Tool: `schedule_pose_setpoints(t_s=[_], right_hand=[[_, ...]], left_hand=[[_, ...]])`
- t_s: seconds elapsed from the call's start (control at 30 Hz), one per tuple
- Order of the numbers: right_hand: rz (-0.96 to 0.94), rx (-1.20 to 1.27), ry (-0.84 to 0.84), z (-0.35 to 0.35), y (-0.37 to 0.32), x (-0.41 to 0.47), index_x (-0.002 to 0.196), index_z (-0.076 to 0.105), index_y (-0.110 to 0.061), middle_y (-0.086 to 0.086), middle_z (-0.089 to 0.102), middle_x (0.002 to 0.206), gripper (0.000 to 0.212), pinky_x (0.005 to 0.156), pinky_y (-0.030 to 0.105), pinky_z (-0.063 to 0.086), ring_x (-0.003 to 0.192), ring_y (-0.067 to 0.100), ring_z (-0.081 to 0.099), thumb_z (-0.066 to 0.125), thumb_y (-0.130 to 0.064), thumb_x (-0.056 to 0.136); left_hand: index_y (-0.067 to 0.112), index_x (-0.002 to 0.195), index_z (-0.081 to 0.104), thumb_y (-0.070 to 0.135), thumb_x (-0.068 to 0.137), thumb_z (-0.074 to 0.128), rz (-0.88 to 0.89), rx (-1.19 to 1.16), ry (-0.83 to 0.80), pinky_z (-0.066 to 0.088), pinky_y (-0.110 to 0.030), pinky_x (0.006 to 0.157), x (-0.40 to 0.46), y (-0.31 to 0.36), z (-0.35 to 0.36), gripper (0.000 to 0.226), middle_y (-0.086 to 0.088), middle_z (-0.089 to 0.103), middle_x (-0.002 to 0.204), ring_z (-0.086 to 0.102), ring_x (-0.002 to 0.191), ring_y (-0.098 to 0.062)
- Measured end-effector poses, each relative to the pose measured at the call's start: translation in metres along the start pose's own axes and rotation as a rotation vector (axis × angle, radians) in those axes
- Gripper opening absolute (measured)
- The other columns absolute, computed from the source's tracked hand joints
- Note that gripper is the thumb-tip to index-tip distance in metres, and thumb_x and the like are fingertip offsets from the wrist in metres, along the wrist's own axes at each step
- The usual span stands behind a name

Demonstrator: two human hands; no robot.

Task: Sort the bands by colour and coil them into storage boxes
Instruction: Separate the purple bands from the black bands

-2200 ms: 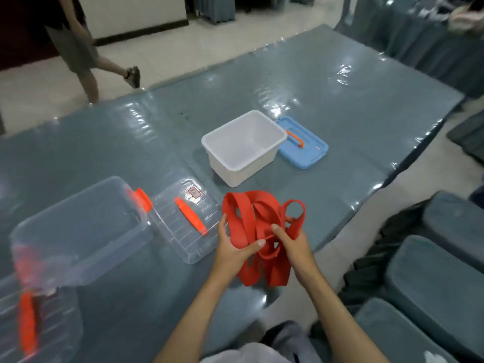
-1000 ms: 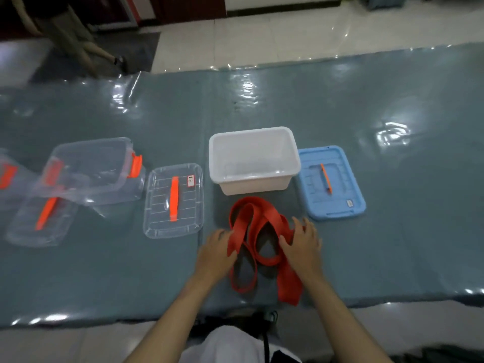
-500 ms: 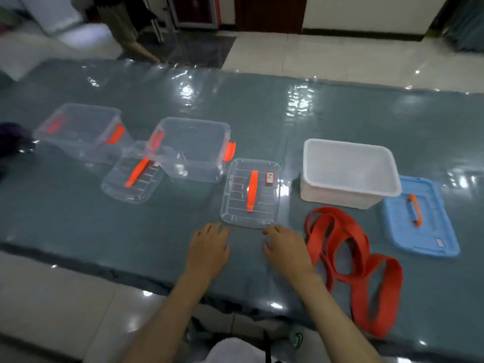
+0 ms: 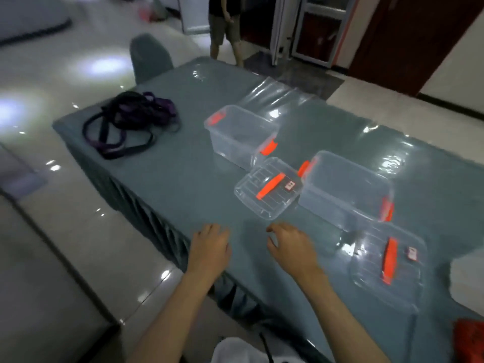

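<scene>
Both hands empty over the near edge of the bench. The left hand (image 4: 209, 251) lies palm down with fingers relaxed and slightly spread, its grip slack on nothing; the right hand (image 4: 290, 248) hovers just beside it, fingers loosely curved, thumb apart, likewise holding nothing. Both forearms reach forward from the lower frame, roughly parallel, wrists level.

Just beyond the right hand lies a clear lid with an orange handle (image 4: 268, 188), touching or overlapping the corner of the far clear box (image 4: 241, 133); a near clear box (image 4: 345, 187) stands to its right, and a second clear lid (image 4: 387, 260) lies near the bench edge. Both boxes appear empty. The task's things, a tangled heap of purple and black bands (image 4: 128, 121), sit well apart at the far left corner of the bench (image 4: 183, 179). A red patch (image 4: 468, 341) at the lower right corner is probably a red band, too cropped to confirm.

Risks, as judged: the heap is interlaced, so pulling one band may drag others off the bench corner; purple and black are close in tone in this dim, blurred light, inviting a missort; a reach across could knock the light lid.

A standing person (image 4: 225, 24) is partly visible beyond the bench.
</scene>
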State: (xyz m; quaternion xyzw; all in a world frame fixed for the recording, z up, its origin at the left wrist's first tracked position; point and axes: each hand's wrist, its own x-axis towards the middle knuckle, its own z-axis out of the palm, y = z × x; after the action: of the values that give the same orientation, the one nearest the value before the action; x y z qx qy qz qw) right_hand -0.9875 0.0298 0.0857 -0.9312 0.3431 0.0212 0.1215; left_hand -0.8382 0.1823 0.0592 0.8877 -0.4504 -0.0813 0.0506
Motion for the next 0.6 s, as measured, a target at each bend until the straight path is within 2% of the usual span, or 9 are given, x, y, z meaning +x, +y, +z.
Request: schedule_pose_setpoints(t_s=[0.13, 0.3, 0.43, 0.6], right_hand=[[-0.109, -0.035, -0.019, 0.007, -0.063, 0.058, 0.135, 0.062, -0.028, -0.005, 0.065, 0.134, 0.034, 0.100, 0.033, 0.047, 0.123, 0.022, 0.062, 0.049, -0.034, 0.104], [-0.196, -0.040, -0.046, 0.019, -0.129, 0.129, 0.133, 0.063, -0.027, -0.005, 0.066, 0.132, 0.033, 0.098, 0.033, 0.047, 0.120, 0.022, 0.063, 0.050, -0.034, 0.103], [-0.205, -0.018, -0.071, 0.034, -0.170, 0.189, 0.131, 0.065, -0.025, -0.002, 0.067, 0.130, 0.032, 0.095, 0.034, 0.047, 0.117, 0.024, 0.065, 0.051, -0.034, 0.103], [-0.175, 0.044, -0.106, 0.052, -0.217, 0.279, 0.129, 0.067, -0.022, -0.001, 0.067, 0.132, 0.031, 0.092, 0.034, 0.050, 0.115, 0.023, 0.066, 0.053, -0.032, 0.103]], left_hand=[[0.023, 0.134, 0.061, 0.029, 0.106, 0.044, -0.104, -0.015, 0.052, 0.041, -0.038, 0.100, 0.017, -0.067, -0.012, 0.033, 0.002, 0.058, 0.139, 0.051, 0.129, -0.021], [0.019, 0.136, 0.063, 0.025, 0.103, 0.052, -0.190, -0.038, 0.053, 0.040, -0.040, 0.100, 0.050, -0.140, -0.024, 0.035, -0.003, 0.060, 0.140, 0.053, 0.131, -0.027], [0.023, 0.142, 0.058, 0.030, 0.103, 0.051, -0.222, 0.003, 0.007, 0.039, -0.041, 0.107, 0.095, -0.199, -0.030, 0.041, -0.001, 0.057, 0.144, 0.050, 0.135, -0.026], [0.022, 0.139, 0.060, 0.028, 0.102, 0.052, -0.214, 0.021, -0.030, 0.042, -0.042, 0.103, 0.169, -0.277, -0.042, 0.039, -0.002, 0.058, 0.140, 0.053, 0.130, -0.028]])
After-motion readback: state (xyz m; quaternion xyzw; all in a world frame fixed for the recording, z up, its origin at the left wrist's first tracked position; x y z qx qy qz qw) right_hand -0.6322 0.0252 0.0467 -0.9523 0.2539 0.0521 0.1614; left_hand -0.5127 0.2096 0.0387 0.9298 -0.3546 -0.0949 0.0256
